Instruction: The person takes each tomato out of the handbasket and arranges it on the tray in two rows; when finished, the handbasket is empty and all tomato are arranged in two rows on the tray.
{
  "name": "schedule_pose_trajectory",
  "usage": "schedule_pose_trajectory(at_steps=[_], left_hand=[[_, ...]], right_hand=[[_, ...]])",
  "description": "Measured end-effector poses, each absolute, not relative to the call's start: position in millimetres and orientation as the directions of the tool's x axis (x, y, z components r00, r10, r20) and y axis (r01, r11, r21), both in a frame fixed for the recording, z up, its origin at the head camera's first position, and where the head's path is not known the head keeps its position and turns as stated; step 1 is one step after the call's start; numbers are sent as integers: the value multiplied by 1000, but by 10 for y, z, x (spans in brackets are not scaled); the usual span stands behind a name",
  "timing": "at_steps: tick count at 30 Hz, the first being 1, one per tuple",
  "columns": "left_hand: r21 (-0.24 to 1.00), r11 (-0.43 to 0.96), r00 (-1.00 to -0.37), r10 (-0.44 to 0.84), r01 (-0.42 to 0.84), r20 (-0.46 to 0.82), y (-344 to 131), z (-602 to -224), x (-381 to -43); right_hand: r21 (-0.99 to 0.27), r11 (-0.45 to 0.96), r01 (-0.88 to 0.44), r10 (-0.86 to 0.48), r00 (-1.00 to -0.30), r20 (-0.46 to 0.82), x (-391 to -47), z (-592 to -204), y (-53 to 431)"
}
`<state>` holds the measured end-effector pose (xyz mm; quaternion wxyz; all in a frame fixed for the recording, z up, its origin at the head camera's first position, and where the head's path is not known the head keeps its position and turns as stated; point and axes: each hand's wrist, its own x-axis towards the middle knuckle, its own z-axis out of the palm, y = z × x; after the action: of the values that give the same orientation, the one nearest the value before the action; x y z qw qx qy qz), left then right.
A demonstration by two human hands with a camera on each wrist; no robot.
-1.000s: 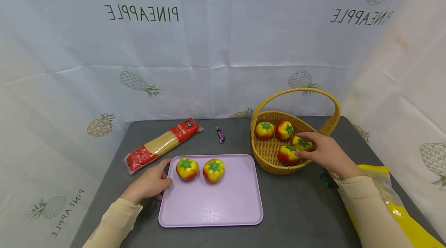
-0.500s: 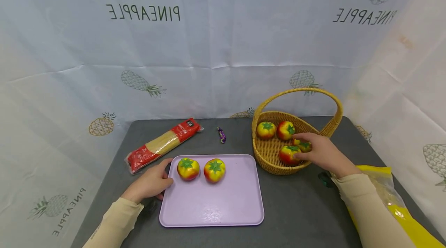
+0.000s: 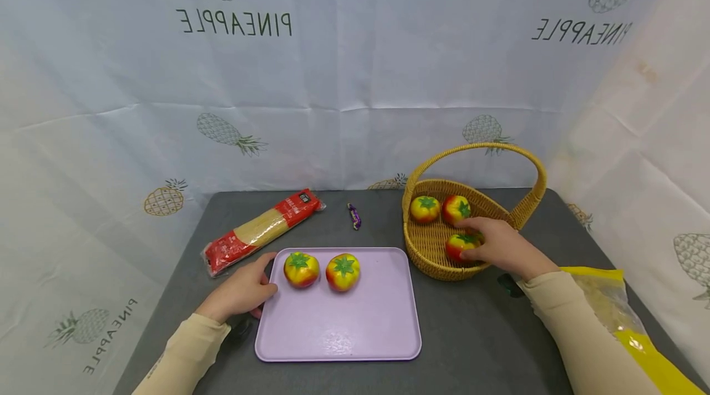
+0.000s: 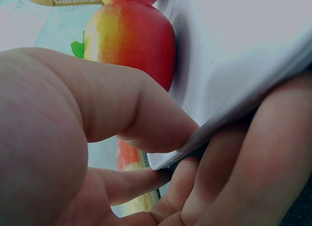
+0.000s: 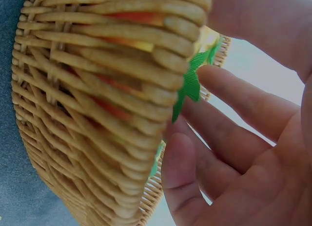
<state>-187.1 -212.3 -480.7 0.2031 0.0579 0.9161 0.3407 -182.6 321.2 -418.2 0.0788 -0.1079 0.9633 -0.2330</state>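
A white cloth printed with pineapples and reversed "PINEAPPLE" lettering (image 3: 344,62) hangs behind and around a dark grey table (image 3: 471,333). The lilac rectangular tray (image 3: 368,327) lies flat at the middle of the table, and just beside its right edge stands the wicker basket (image 3: 429,241), its tall hoop handle arching overhead. A yellow-and-clear plastic bag (image 3: 629,324) lies at the table's right side, partly covered by the right sleeve. Behind the tray's far left corner, a red-ended packet of dried noodles (image 3: 261,228) lies at a slant. The left hand (image 3: 241,290) pinches the tray's left rim near that corner, thumb on top and fingers curled underneath. The right hand (image 3: 501,247) reaches into the basket with fingers parted and bent around the front artificial fruit (image 3: 457,247); I cannot tell whether it has a firm grip. Red and yellow with green leaves, that fruit sits near the basket's front wall. Two matching basket fruits (image 3: 425,209) rest side by side toward the back, and two tray fruits (image 3: 342,272) sit near the tray's far edge, slightly apart. Smallest is a purple wrapped candy (image 3: 354,216), lying beyond the tray.
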Motion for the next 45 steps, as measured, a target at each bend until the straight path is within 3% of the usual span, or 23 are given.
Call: schedule_pose_trajectory(at_steps=[45], left_hand=[[644,763,-907,226,-61,-355,-2106,-4771,-1872]], right_hand=[[-394,901,-183,-253,-958,-133,-1931,-4203,3080]])
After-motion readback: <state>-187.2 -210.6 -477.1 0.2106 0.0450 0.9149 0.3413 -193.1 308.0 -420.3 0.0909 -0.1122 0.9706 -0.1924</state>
